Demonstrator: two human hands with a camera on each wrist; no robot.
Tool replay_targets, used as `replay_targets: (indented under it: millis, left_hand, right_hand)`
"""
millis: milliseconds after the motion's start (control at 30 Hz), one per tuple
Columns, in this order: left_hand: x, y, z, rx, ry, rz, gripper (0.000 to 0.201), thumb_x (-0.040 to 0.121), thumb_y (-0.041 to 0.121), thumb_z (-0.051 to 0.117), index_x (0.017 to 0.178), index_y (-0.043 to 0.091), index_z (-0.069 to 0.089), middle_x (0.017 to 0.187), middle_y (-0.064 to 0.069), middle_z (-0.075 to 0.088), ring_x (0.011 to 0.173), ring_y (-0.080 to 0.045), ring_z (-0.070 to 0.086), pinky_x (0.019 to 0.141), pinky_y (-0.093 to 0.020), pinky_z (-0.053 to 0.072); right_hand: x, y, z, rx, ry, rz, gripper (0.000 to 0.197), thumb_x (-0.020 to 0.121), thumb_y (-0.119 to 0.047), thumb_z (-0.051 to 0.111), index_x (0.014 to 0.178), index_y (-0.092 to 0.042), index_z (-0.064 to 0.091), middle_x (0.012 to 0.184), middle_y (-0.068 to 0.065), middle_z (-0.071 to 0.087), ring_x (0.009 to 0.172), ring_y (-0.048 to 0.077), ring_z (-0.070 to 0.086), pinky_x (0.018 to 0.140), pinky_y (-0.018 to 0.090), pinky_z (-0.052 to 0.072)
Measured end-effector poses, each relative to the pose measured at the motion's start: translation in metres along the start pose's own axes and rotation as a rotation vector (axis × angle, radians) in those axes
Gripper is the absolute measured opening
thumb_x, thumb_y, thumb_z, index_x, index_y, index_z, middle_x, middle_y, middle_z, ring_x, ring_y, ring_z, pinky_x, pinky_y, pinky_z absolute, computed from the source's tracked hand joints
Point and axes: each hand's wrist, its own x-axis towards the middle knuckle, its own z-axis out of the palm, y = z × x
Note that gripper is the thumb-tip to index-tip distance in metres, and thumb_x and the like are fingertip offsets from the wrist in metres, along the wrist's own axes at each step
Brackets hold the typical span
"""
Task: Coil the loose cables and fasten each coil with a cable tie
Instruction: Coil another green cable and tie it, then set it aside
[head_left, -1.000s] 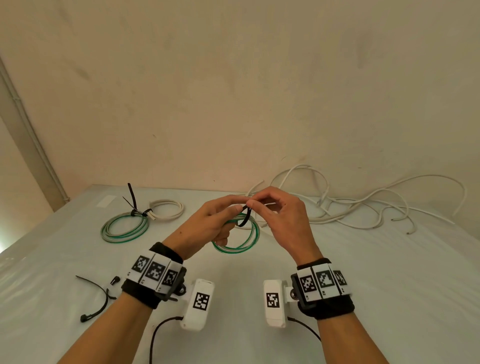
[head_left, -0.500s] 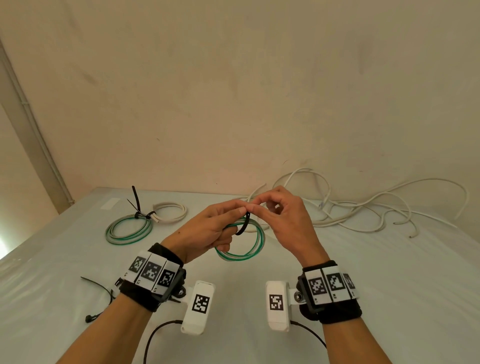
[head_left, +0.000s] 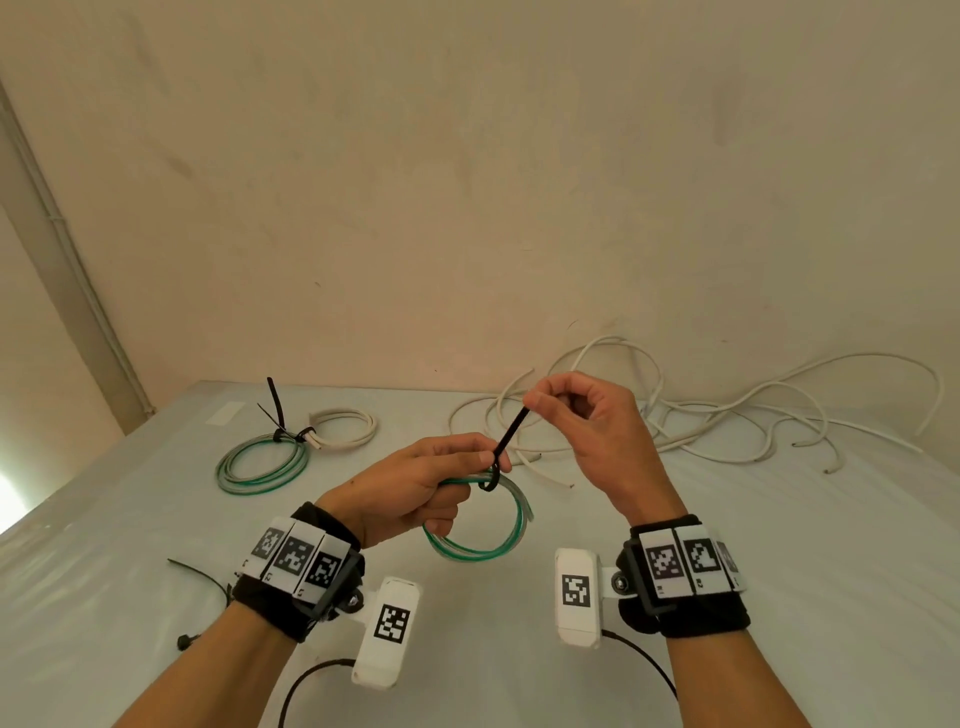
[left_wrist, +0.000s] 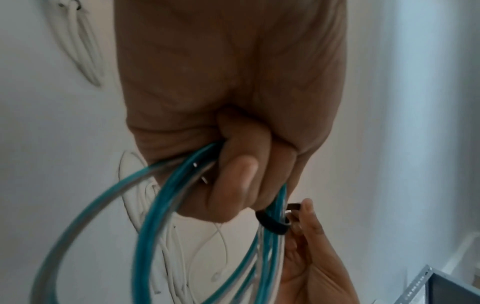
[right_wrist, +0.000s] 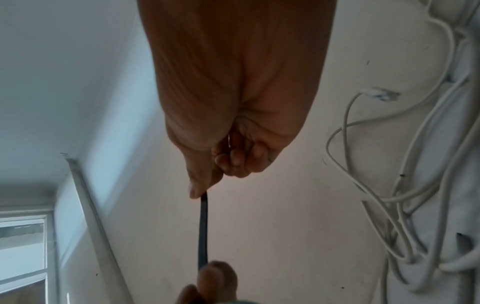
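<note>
My left hand (head_left: 415, 488) grips a small green-and-grey cable coil (head_left: 483, 545) above the table, fingers curled round it (left_wrist: 233, 181). A black cable tie (head_left: 511, 434) is looped round the coil beside my left thumb; the loop (left_wrist: 272, 222) sits snug on the strands. My right hand (head_left: 582, 421) pinches the tie's free tail (right_wrist: 203, 226) between thumb and forefinger, and the tail runs taut up and to the right. A tangle of loose white cables (head_left: 727, 415) lies by the wall at the back right.
At the back left lie a tied green-grey coil (head_left: 262, 462) and a tied white coil (head_left: 345, 428), with black tie tails sticking up. A spare black cable tie (head_left: 202, 577) lies near my left wrist. The white table (head_left: 831, 597) meets a beige wall behind.
My hands were together at the coil with the tie looped loosely. Now my right hand has moved up and right, drawing the tail out taut, and the loop has shrunk onto the coil.
</note>
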Motion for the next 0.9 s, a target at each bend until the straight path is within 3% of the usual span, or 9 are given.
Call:
replay_targets:
  millis: [133, 267, 400, 500, 600, 733, 900]
  left_hand:
    - [0.004, -0.005, 0.005, -0.039, -0.002, -0.011, 0.02, 0.107, 0.025, 0.052, 0.107, 0.017, 0.07, 0.058, 0.003, 0.017, 0.046, -0.012, 0.014, 0.046, -0.022, 0.027]
    - [0.012, -0.005, 0.006, -0.16, 0.048, 0.011, 0.021, 0.107, 0.021, 0.049, 0.103, 0.015, 0.068, 0.051, 0.007, 0.02, 0.041, -0.008, 0.015, 0.041, -0.02, 0.028]
    - [0.02, 0.002, 0.007, -0.269, 0.112, 0.037, 0.013, 0.105, 0.021, 0.051, 0.103, 0.015, 0.062, 0.048, 0.009, 0.02, 0.037, -0.006, 0.015, 0.041, -0.02, 0.023]
    - [0.024, 0.004, 0.008, -0.235, 0.134, 0.034, 0.018, 0.106, 0.023, 0.051, 0.107, 0.013, 0.066, 0.05, 0.008, 0.02, 0.039, -0.007, 0.015, 0.042, -0.021, 0.024]
    - [0.027, 0.003, 0.013, -0.219, 0.117, 0.032, 0.021, 0.107, 0.025, 0.051, 0.101, 0.017, 0.069, 0.051, 0.008, 0.018, 0.04, -0.008, 0.015, 0.043, -0.021, 0.024]
    - [0.028, 0.003, 0.021, -0.215, 0.114, 0.025, 0.029, 0.107, 0.026, 0.049, 0.089, 0.025, 0.072, 0.052, 0.007, 0.016, 0.043, -0.01, 0.012, 0.046, -0.024, 0.022]
    - [0.022, 0.002, 0.025, -0.2, 0.161, 0.024, 0.027, 0.106, 0.024, 0.048, 0.093, 0.023, 0.072, 0.053, 0.006, 0.017, 0.045, -0.012, 0.013, 0.046, -0.025, 0.023]
  right_hand:
    - [-0.001, 0.005, 0.007, 0.107, 0.078, 0.023, 0.01, 0.096, -0.023, 0.074, 0.094, -0.013, 0.072, 0.082, 0.007, 0.061, 0.072, 0.012, 0.052, 0.069, 0.024, 0.047]
    - [-0.004, 0.016, 0.022, 0.381, -0.017, 0.166, 0.022, 0.094, -0.028, 0.073, 0.103, -0.008, 0.071, 0.077, 0.006, 0.06, 0.068, 0.016, 0.049, 0.062, 0.029, 0.041]
    - [-0.006, 0.018, 0.02, 0.239, -0.135, 0.135, 0.016, 0.094, -0.021, 0.075, 0.101, -0.007, 0.079, 0.081, 0.004, 0.071, 0.073, 0.014, 0.055, 0.065, 0.024, 0.046]
    - [-0.005, 0.019, 0.016, 0.159, -0.122, 0.068, 0.01, 0.096, -0.013, 0.073, 0.099, -0.005, 0.079, 0.079, 0.001, 0.072, 0.069, 0.008, 0.057, 0.066, 0.023, 0.046]
    - [-0.003, 0.018, 0.016, 0.114, -0.054, 0.012, 0.01, 0.096, -0.012, 0.073, 0.095, -0.003, 0.078, 0.077, 0.003, 0.071, 0.074, 0.006, 0.062, 0.072, 0.018, 0.047]
    - [0.0, 0.02, 0.017, 0.099, 0.044, -0.005, 0.008, 0.094, -0.019, 0.077, 0.094, -0.011, 0.077, 0.083, 0.006, 0.073, 0.084, 0.022, 0.068, 0.088, 0.04, 0.055]
    - [-0.002, 0.017, 0.021, 0.085, 0.065, -0.003, 0.005, 0.093, -0.02, 0.077, 0.093, -0.015, 0.076, 0.094, 0.008, 0.075, 0.094, 0.032, 0.069, 0.087, 0.04, 0.055]
